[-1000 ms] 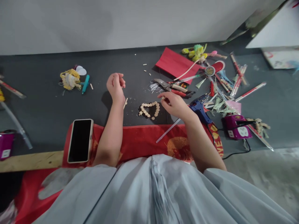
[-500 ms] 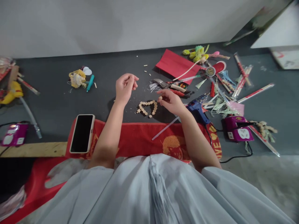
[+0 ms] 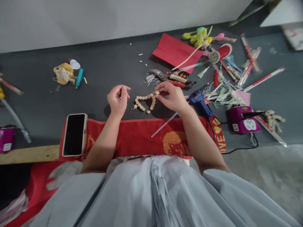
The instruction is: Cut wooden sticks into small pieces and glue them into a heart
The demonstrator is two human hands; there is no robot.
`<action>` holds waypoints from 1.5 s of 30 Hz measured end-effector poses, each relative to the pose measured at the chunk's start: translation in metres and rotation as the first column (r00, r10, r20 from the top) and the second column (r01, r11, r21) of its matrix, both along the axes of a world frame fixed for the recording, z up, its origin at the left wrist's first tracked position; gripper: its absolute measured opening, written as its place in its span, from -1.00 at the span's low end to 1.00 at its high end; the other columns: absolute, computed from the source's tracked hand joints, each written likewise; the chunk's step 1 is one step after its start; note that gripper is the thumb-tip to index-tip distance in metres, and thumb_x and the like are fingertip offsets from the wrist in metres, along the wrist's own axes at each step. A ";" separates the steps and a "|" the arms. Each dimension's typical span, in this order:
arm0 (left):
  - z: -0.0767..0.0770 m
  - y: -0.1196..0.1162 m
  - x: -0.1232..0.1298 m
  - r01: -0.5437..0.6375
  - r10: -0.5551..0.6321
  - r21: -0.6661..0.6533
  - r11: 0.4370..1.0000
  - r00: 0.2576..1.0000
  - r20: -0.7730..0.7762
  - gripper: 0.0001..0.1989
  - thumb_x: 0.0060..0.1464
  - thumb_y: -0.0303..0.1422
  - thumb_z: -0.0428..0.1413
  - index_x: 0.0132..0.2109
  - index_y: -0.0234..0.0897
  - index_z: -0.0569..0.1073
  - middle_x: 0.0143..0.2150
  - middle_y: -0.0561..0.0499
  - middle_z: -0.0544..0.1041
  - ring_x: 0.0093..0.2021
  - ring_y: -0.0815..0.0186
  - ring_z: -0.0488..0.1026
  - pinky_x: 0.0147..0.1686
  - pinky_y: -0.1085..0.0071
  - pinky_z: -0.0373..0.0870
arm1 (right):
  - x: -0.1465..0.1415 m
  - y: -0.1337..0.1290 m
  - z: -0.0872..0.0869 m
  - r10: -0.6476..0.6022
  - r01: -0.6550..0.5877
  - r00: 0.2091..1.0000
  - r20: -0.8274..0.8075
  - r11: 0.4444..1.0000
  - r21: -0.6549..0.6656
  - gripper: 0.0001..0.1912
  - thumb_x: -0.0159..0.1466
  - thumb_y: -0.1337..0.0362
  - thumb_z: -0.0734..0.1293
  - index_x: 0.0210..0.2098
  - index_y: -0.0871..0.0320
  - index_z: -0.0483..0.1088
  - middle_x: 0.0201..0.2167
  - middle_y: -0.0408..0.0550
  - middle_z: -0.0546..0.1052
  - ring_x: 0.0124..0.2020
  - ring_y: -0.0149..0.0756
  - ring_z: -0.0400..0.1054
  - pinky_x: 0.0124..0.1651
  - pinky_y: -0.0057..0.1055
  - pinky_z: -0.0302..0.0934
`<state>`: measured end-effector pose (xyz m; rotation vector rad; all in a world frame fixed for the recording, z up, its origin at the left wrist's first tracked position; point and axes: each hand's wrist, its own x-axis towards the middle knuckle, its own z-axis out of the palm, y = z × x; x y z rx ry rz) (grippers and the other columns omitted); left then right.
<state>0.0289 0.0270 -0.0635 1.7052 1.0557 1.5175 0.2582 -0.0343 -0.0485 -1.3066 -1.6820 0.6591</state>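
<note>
On the dark table lies a heart-like outline (image 3: 139, 105) built of small pale wooden-looking pieces, with a gap at its lower side. A loose pale cluster (image 3: 148, 112) sits near that gap. My right hand (image 3: 171, 96) pinches a small pale piece (image 3: 157, 92) between thumb and fingertips, right at the outline's upper right. To the left of the outline, my left hand (image 3: 118, 99) is held with fingers curled in and thumb against them; whatever is in it, if anything, is hidden. Pruning shears (image 3: 163, 75) with red handles lie just beyond my right hand.
A blue hot glue gun (image 3: 200, 99) lies right of my right hand, its cord running near a purple power socket (image 3: 243, 119). Behind are red paper (image 3: 176, 52) and a red thread spool (image 3: 222, 53). A phone (image 3: 75, 135) rests on a red cloth (image 3: 137, 135) at the front edge.
The view has shifted a little. My right hand, still pinching the pale piece, has come closer to the outline's upper right. My left hand is lower and stays curled.
</note>
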 end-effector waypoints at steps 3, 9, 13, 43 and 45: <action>-0.006 0.001 -0.001 -0.001 0.004 0.039 0.999 0.997 -0.082 -0.64 0.27 -0.09 0.06 -0.35 -0.22 0.56 -0.61 0.11 0.41 -0.60 0.50 0.38 -0.55 0.55 0.28 | 0.002 0.000 0.000 -0.014 0.014 0.999 0.046 1.000 0.013 -0.83 0.20 0.29 0.37 -0.20 0.10 0.39 -0.27 -0.03 0.67 -0.27 -0.20 0.58 -0.18 -0.25 0.46; -0.002 -0.011 0.004 0.025 0.004 0.122 0.992 0.973 -0.230 -0.62 0.32 -0.13 0.00 -0.35 -0.22 0.54 -0.61 0.11 0.42 -0.61 0.48 0.36 -0.56 0.51 0.27 | 0.007 0.003 -0.007 -0.009 0.009 0.999 -0.045 1.000 -0.009 -0.85 0.24 0.21 0.39 -0.23 0.07 0.37 -0.23 -0.02 0.67 -0.19 -0.23 0.57 -0.20 -0.30 0.48; 0.005 -0.025 0.010 0.124 -0.056 0.163 0.979 0.927 -0.371 -0.67 0.33 -0.22 -0.01 -0.32 -0.23 0.54 -0.49 0.07 0.53 -0.50 0.46 0.45 -0.46 0.51 0.33 | 0.005 0.003 -0.007 0.050 -0.053 0.991 -0.126 0.998 -0.017 -0.81 0.25 0.15 0.41 -0.20 0.08 0.41 -0.23 -0.06 0.64 -0.20 -0.26 0.54 -0.16 -0.27 0.48; 0.027 -0.048 0.015 0.320 -0.306 -0.052 0.946 0.827 -0.471 -0.92 0.14 -0.34 0.23 -0.22 -0.23 0.52 -0.28 0.03 0.54 -0.45 0.42 0.44 -0.36 0.41 0.46 | -0.005 -0.016 0.019 0.188 -0.180 0.978 0.089 0.980 -0.084 -0.76 0.21 0.19 0.44 -0.15 0.11 0.46 -0.35 -0.11 0.57 -0.27 -0.25 0.51 -0.11 -0.22 0.43; 0.027 -0.045 0.013 0.293 -0.279 -0.049 0.955 0.830 -0.483 -0.92 0.11 -0.37 0.24 -0.22 -0.21 0.51 -0.34 0.06 0.49 -0.47 0.42 0.39 -0.36 0.39 0.46 | -0.004 -0.016 0.018 0.201 -0.193 0.948 0.246 0.980 -0.056 -0.83 0.21 0.21 0.43 -0.21 0.11 0.49 -0.37 -0.11 0.52 -0.26 -0.23 0.47 -0.11 -0.21 0.39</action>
